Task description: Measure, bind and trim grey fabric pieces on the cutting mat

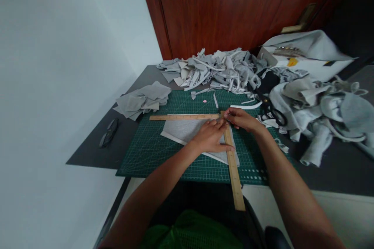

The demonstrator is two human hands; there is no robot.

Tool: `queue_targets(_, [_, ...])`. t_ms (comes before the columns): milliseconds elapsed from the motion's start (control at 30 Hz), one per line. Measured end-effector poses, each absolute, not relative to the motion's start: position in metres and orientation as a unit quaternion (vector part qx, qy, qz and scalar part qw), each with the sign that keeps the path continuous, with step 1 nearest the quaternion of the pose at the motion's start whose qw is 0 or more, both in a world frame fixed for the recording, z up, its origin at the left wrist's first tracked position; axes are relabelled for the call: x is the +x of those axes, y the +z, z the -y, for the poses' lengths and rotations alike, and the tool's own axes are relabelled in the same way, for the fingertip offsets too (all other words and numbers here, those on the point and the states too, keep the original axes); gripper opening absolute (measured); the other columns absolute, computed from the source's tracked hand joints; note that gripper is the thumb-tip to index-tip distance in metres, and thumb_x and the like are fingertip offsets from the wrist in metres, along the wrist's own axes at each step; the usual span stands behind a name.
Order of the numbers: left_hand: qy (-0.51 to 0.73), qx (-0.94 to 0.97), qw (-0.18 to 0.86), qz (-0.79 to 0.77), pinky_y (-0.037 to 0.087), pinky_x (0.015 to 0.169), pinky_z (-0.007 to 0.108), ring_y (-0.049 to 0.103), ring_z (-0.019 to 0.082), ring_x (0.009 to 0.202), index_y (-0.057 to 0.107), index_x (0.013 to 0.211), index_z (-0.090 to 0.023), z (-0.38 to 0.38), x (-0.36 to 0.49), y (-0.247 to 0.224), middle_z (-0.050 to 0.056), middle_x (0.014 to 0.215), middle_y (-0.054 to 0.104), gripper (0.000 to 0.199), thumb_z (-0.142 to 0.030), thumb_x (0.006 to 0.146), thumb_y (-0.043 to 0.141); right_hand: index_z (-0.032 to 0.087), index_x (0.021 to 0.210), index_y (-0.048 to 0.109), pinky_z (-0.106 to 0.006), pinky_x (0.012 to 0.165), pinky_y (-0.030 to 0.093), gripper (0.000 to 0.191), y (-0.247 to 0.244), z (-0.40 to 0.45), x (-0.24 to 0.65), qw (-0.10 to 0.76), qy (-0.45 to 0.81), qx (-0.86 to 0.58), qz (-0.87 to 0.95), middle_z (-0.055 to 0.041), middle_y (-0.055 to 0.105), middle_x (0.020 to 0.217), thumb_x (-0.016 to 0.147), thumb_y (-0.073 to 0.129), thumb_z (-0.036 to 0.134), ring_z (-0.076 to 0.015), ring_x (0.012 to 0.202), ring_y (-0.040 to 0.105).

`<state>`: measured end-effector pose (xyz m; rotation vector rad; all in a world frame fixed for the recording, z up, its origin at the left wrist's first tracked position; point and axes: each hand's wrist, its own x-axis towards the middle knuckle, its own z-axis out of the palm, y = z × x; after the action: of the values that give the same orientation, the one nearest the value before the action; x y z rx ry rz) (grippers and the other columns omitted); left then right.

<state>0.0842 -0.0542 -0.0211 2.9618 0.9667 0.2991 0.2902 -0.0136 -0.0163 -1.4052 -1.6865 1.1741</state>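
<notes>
while l hand [212, 137] lies part-spread on cloth [179, 129] & wood ruler [235, 179], r hand [240, 120] is half-curled, can't tell on what.

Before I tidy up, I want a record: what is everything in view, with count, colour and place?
table: one, dark grey, under the mat
mat: one, green, centre
ruler: two wooden arms meeting at a corner, on the cloth; one piece or two unclear
cloth: grey, layers unclear, on the mat
cloth scraps: many, grey and whitish, back, left and right
loose strips: several, pale, mat's far part
disc: one, pink, mat
scissors: one, black, right
slim object: one, dark, left
box: one, white, back right
door: one, reddish-brown, behind
wall: whitish, left
clothing: green, bottom
hands: two, bare, at the ruler
</notes>
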Motion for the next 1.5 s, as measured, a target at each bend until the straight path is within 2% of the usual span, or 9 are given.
queue_targets(133, [0.103,0.944,0.011,-0.313,0.035,0.116,0.047,0.049,0.035,0.138,0.048,0.149,-0.009,0.055,0.084,-0.026,0.023,0.161,0.044,0.100,-0.085,0.085,0.056,0.019,0.085,0.067,-0.023,0.036,0.032,0.033,-0.021,0.013,0.294,0.280,0.341,-0.562,0.700,0.0043,0.056,0.058,0.083,0.065,0.052,-0.0097,0.038,0.044])
queue_targets(367, [0.118,0.938,0.015,-0.325,0.035,0.116,0.044,0.051,0.033,0.135,0.039,0.154,-0.006,0.060,0.083,-0.027,0.022,0.161,0.043,0.108,-0.085,0.084,0.058,0.021,0.105,0.074,-0.025,0.035,0.045,0.038,-0.027,0.015,0.297,0.282,0.341,-0.565,0.696,-0.0045,0.075,0.088,0.082,0.065,0.049,-0.0105,0.042,0.052])
queue_targets(567, [0.138,0.930,0.024,-0.340,0.036,0.115,0.045,0.048,0.036,0.140,0.039,0.156,-0.007,0.063,0.083,-0.029,0.024,0.157,0.047,0.107,-0.084,0.084,0.059,0.022,0.100,0.076,-0.026,0.033,0.044,0.031,-0.030,0.013,0.296,0.264,0.333,-0.592,0.684,-0.0008,0.071,0.072,0.078,0.066,0.040,-0.0121,0.037,0.051])
queue_targets(733, [0.151,0.901,0.011,-0.406,0.037,0.116,0.050,0.040,0.038,0.148,0.036,0.159,-0.010,0.084,0.069,-0.031,0.022,0.164,0.039,0.097,-0.079,0.093,0.050,0.027,0.090,0.078,-0.027,0.032,0.040,0.021,-0.034,0.009,0.298,0.268,0.290,-0.585,0.708,-0.0004,0.068,0.061,0.076,0.069,0.040,-0.0147,0.037,0.049])
queue_targets(833, [0.149,0.874,0.028,-0.461,0.033,0.120,0.055,0.030,0.040,0.155,0.039,0.158,-0.011,0.108,0.051,-0.033,0.022,0.169,0.031,0.095,-0.080,0.094,0.044,0.027,0.090,0.080,-0.030,0.037,0.044,0.023,-0.036,0.007,0.302,0.264,0.271,-0.573,0.727,-0.0038,0.075,0.071,0.075,0.070,0.042,-0.0172,0.043,0.054])
queue_targets(933, [0.163,0.832,0.025,-0.530,0.024,0.124,0.063,0.019,0.047,0.158,0.045,0.155,-0.011,0.136,0.032,-0.037,0.024,0.170,0.026,0.104,-0.089,0.087,0.042,0.026,0.090,0.081,-0.033,0.044,0.048,0.027,-0.040,0.003,0.306,0.258,0.255,-0.575,0.733,-0.0062,0.077,0.077,0.074,0.070,0.046,-0.0208,0.051,0.060])
queue_targets(1167, [0.172,0.770,0.012,-0.615,0.016,0.123,0.074,0.013,0.053,0.157,0.043,0.159,-0.019,0.189,0.009,-0.046,0.023,0.169,0.029,0.108,-0.093,0.080,0.049,0.027,0.085,0.080,-0.039,0.056,0.053,0.029,-0.048,-0.001,0.311,0.263,0.238,-0.569,0.742,-0.0083,0.079,0.083,0.071,0.071,0.050,-0.0290,0.071,0.070])
queue_targets(1367, [0.158,0.771,0.006,-0.617,0.013,0.123,0.074,0.014,0.053,0.157,0.041,0.161,-0.021,0.214,-0.006,-0.048,0.018,0.170,0.031,0.104,-0.090,0.083,0.048,0.026,0.089,0.081,-0.038,0.053,0.052,0.034,-0.045,0.002,0.312,0.249,0.248,-0.580,0.735,-0.0094,0.078,0.084,0.071,0.072,0.053,-0.0273,0.066,0.068])
queue_targets(1500, [0.149,0.768,-0.006,-0.623,0.016,0.124,0.073,0.018,0.051,0.157,0.041,0.161,-0.022,0.224,-0.023,-0.054,0.016,0.170,0.032,0.111,-0.096,0.078,0.045,0.026,0.090,0.081,-0.037,0.049,0.050,0.034,-0.042,0.002,0.312,0.238,0.255,-0.588,0.729,-0.0101,0.078,0.087,0.071,0.072,0.052,-0.0263,0.062,0.066])
